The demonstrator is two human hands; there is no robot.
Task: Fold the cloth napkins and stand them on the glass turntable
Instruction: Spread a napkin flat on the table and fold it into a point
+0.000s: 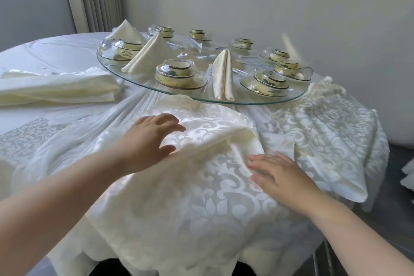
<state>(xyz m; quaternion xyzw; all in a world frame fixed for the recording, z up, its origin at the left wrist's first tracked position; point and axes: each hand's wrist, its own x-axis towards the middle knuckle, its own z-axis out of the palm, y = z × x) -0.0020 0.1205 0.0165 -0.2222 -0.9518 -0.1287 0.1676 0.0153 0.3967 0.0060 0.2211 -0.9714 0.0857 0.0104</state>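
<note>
Cream damask napkin (201,177) lies rumpled on the table, one fold raised. Left hand (147,139) and right hand (277,170) rest on it, fingers flat. Three folded napkins (223,76) stand on glass turntable (257,98).

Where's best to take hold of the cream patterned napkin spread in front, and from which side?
Probably the raised folded edge of the cream patterned cloth napkin, approached from the right, beside the right hand. There the top layer lifts off the lower one, so fingers could slip under; elsewhere it lies flat.
</note>
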